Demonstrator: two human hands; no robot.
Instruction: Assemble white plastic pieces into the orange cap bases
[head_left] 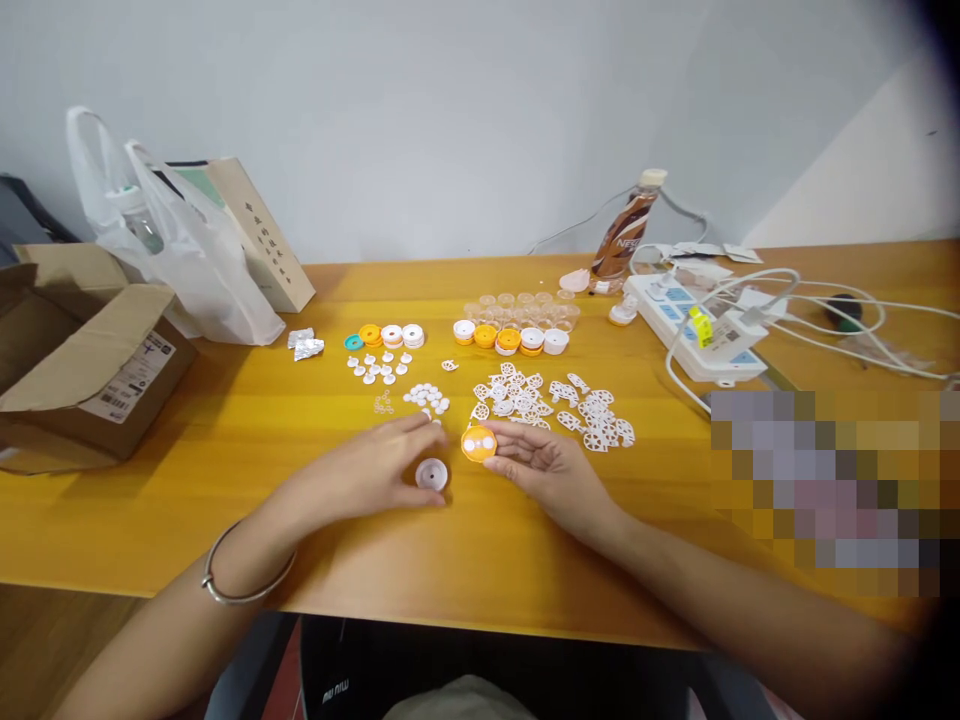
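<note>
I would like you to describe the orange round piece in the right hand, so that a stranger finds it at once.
On the wooden table, find the person's right hand. Pinched in it is the orange round piece. Unlike the orange cups in the row behind, this one is held and shows two white round spots inside.

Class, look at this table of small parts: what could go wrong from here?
The orange round plastic cup in the right hand might spill its small round white discs if tipped, should they be loose. The left hand, close to the cluster of white rounded pieces, could knock and scatter them.
</note>
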